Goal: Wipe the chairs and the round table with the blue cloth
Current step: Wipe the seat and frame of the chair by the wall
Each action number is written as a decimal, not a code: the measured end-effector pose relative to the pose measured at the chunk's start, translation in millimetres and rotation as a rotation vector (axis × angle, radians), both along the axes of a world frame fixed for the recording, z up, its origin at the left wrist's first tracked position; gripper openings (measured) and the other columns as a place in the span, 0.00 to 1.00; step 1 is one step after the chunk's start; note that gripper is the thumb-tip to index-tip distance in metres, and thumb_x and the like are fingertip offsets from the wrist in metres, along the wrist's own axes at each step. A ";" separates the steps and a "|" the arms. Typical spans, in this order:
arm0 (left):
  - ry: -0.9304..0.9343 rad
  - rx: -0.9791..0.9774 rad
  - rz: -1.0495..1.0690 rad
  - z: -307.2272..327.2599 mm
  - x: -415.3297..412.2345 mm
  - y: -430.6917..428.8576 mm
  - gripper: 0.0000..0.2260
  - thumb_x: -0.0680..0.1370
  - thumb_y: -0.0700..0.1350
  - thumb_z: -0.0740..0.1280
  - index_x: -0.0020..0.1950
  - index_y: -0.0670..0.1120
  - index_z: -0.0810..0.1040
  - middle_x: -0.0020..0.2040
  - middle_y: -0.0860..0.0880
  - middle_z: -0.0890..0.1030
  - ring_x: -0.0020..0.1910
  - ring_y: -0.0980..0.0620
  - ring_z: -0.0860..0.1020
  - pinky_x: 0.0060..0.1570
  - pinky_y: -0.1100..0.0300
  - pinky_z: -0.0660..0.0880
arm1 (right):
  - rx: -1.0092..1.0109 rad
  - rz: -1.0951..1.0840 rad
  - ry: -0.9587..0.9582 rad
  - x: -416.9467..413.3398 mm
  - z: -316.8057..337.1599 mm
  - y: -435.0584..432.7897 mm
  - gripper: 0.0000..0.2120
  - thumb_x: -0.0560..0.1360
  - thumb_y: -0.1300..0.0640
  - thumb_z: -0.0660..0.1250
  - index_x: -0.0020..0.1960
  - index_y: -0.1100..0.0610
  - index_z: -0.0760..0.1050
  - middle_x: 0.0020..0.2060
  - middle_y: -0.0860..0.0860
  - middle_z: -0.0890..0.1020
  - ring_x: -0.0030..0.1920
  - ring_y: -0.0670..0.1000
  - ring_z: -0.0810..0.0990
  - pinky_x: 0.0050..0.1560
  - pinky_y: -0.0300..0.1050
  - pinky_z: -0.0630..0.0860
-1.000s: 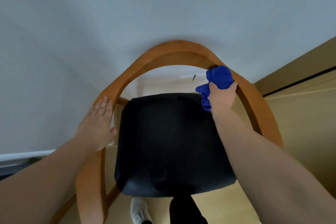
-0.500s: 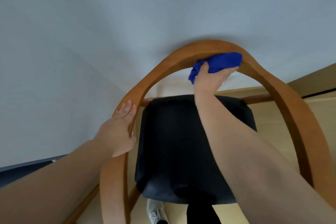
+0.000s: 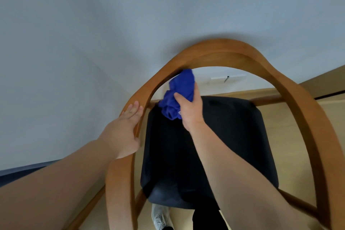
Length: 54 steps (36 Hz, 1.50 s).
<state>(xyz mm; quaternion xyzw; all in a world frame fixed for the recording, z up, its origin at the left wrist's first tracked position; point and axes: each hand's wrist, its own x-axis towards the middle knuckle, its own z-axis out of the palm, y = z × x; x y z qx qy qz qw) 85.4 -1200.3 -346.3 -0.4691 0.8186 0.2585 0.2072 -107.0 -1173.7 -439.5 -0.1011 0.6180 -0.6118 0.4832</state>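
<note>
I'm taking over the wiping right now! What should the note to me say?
The left hand is open, resting flat on the left side of the chair's wooden frame.
The right hand holds the bunched blue cloth, pressed against the inner side of the frame's upper left curve, above the black seat.
Done: cannot tell how much is wiped.
Left: the rest of this chair, then the other chairs and the round table, none of them in view.
</note>
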 end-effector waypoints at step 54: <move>0.622 -0.286 -0.089 216.2 101.7 74.6 0.36 0.74 0.47 0.70 0.76 0.58 0.53 0.76 0.53 0.56 0.73 0.56 0.57 0.69 0.64 0.56 | -0.021 1.007 0.392 70.0 298.4 121.2 0.28 0.68 0.60 0.72 0.64 0.47 0.67 0.58 0.49 0.77 0.54 0.49 0.81 0.56 0.52 0.79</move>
